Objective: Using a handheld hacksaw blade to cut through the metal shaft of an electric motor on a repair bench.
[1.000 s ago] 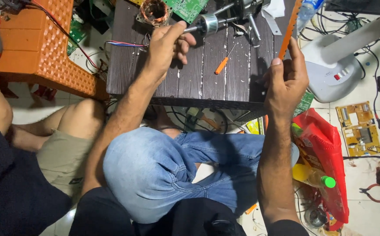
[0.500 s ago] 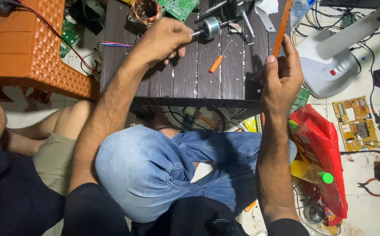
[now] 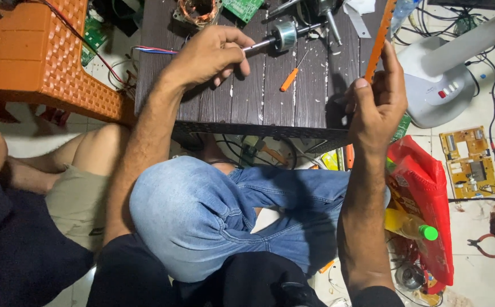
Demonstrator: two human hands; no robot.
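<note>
red packet (image 3: 423, 187) on floor beside right hand (image 3: 378, 102)

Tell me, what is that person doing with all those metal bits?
A person sits at a dark wooden table. Their left hand grips the shaft of a small motor rotor lying on the table. Their right hand holds up a long orange strip at the table's edge. An orange-handled screwdriver lies loose between the hands, and a copper-wound coil sits at the far side.

Single head-worn view, straight down, close above lap and dark table (image 3: 259, 102).
</note>
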